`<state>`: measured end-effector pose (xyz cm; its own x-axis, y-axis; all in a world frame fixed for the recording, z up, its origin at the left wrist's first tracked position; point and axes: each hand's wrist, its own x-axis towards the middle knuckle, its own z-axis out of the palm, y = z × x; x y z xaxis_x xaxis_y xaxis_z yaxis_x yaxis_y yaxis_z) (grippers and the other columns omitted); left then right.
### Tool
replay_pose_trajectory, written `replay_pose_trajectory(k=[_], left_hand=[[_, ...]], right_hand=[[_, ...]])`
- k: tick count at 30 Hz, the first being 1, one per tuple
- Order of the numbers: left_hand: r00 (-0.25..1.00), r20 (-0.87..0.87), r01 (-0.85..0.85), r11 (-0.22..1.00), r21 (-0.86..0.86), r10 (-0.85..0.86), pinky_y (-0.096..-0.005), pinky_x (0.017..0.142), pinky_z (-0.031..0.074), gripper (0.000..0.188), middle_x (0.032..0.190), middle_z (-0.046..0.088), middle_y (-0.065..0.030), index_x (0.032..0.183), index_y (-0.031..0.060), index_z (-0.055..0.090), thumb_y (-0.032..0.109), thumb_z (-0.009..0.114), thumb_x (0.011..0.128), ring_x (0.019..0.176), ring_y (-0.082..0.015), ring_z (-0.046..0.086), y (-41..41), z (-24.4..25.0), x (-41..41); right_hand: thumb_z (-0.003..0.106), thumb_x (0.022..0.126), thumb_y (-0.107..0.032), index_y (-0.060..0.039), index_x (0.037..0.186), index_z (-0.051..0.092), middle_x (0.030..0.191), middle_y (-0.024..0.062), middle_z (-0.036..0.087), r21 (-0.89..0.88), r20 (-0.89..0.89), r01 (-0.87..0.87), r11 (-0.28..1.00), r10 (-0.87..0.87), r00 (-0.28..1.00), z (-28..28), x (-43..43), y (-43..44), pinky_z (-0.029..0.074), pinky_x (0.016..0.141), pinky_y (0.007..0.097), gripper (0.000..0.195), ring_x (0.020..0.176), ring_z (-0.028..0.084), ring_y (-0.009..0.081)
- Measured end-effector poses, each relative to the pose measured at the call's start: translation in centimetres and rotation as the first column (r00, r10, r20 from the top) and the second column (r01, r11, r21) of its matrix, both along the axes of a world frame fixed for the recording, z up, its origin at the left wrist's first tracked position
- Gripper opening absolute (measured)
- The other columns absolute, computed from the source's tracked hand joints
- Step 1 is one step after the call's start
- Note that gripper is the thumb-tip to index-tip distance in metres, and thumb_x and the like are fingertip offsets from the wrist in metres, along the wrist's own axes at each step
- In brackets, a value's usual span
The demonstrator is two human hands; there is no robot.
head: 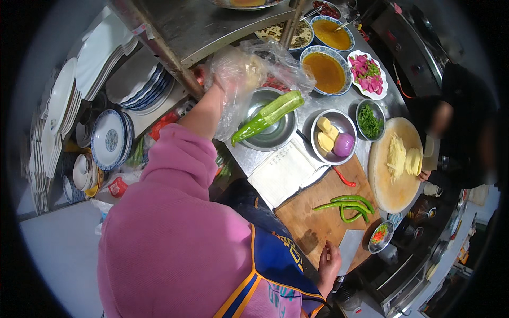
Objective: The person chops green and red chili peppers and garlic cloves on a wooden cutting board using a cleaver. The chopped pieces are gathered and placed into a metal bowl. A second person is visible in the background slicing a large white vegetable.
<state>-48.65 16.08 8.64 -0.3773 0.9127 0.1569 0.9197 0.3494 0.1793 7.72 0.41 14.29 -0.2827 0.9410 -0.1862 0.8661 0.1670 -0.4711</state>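
Note:
My left hand [230,73] is inside or behind a crinkled clear plastic bag [274,59], its fingers obscured, beside a steel bowl [254,137]. A long green pepper [270,113], cut along its side, lies across that bowl's rim. My right hand [330,260] hangs empty with loosely curled fingers over the near edge of a wooden cutting board [302,210]. Close beside it, a cleaver [350,248] rests on the board. Thin green chillies [352,204] and one red chilli [344,177] lie farther up. Another steel bowl [318,155] holds peeled yellowish pieces and a purple onion [343,144].
An open notebook [282,169] lies beside the board. Bowls of orange liquid [324,73] stand beyond. At right, a co-worker's hand [424,175] is near shredded pale vegetable on a round board [381,194]. Stacked plates [109,139] and a metal shelf post [159,43] are at left.

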Motion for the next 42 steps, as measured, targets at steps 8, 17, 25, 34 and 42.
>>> replay_pose_trajectory(k=[8,17,25,34,42], left_hand=[[0.252,0.744,-0.369,0.649,0.665,-0.619,-0.0360,0.072,0.051,0.027,0.093,0.065,-0.0104,0.100,0.0063,0.063,0.027,0.049,0.089,0.082,-0.0247,0.061,-1.8,-16.0,-10.3],[-0.246,0.904,-0.716,0.695,0.074,-0.349,-0.0252,0.058,0.052,0.025,0.094,0.065,-0.0071,0.105,0.0068,0.060,0.028,0.053,0.092,0.078,-0.0168,0.063,-7.0,0.2,2.2],[0.595,0.775,-0.698,0.342,0.629,-0.211,-0.0178,0.051,0.034,0.028,0.077,0.054,-0.0001,0.100,0.0042,0.051,0.032,0.050,0.095,0.060,-0.0046,0.043,-11.6,6.8,13.9],[0.539,0.707,0.283,0.889,0.359,-0.457,-0.0342,0.071,0.046,0.013,0.090,0.059,-0.0080,0.087,0.0068,0.059,0.019,0.064,0.083,0.083,-0.0232,0.057,-13.5,-5.2,44.4],[0.680,0.167,0.690,0.700,0.183,-0.714,-0.0388,0.089,0.039,0.031,0.117,0.058,-0.0051,0.104,0.0110,0.062,0.031,0.064,0.080,0.104,-0.0257,0.053,-12.7,-6.8,49.2]], right_hand=[[0.059,0.077,0.003,-0.0020,0.101,0.062,0.085,0.0165,0.061,-0.018,-0.076,-0.074,0.997,0.072,0.994,-1.6,1.7,0.6,0.049,0.068,0.0363,0.024,0.077,0.061,0.0312],[0.062,0.076,-0.001,-0.0041,0.100,0.062,0.085,0.0156,0.061,0.006,-0.055,-0.106,0.994,0.106,0.993,-1.0,4.6,1.3,0.048,0.066,0.0375,0.024,0.076,0.059,0.0326],[0.063,0.076,0.000,-0.0025,0.101,0.061,0.084,0.0140,0.060,0.016,-0.126,-0.084,0.996,0.086,0.988,-1.4,11.5,-0.3,0.048,0.066,0.0335,0.025,0.072,0.059,0.0261],[0.064,0.075,-0.005,-0.0035,0.114,0.056,0.115,0.0181,0.054,0.076,0.067,0.340,0.937,-0.345,0.936,-4.5,24.1,-5.8,0.044,0.090,0.0383,0.040,0.104,0.053,0.0327],[0.064,0.075,-0.003,-0.0075,0.124,0.050,0.122,0.0161,0.049,-0.037,0.138,0.313,0.949,-0.305,0.942,-5.7,27.3,-8.1,0.040,0.098,0.0392,0.051,0.116,0.045,0.0324]])
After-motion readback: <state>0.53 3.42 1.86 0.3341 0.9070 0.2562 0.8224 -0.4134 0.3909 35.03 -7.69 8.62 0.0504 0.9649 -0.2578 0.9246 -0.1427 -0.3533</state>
